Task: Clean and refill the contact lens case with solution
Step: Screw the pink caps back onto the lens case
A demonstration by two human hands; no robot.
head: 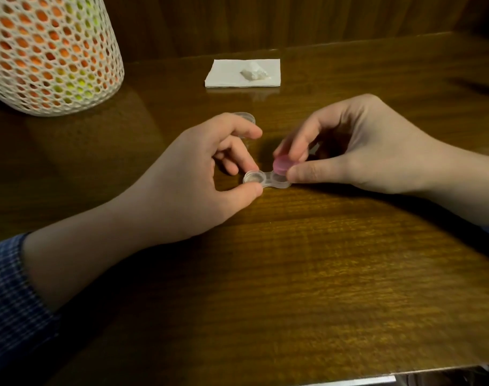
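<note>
From the head view, we see the contact lens case (pixel 267 181) lying flat near the middle of the desk (pixel 349 274), its 2 wells joined by a short bridge. Our left hand (pixel 193 179) pinches the left well between thumb and a fingertip, which we judge is there to pin the case against the wood so it cannot spin or slide. That well is uncovered, and whether any liquid sits in it we cannot tell.

Our right hand (pixel 357 151) grips the pink cap (pixel 280 165) between thumb and curled fingers, tilted right over the right well and touching or almost touching its rim. Whether the cap is being unscrewed or screwed back on, this single moment does not settle.

Behind the left hand's knuckles a clear cap (pixel 247 118) rests on the desk, mostly hidden; it is likely the lid of the open left well, parked close for easy reach.

Toward the back edge lies a folded white napkin (pixel 237 75) with a crumpled wad of tissue (pixel 254 71) on it, probably kept for wiping. At the back-left corner stands a white mesh-patterned container (pixel 51 51) showing orange and yellow-green through its holes. No solution bottle is visible.
</note>
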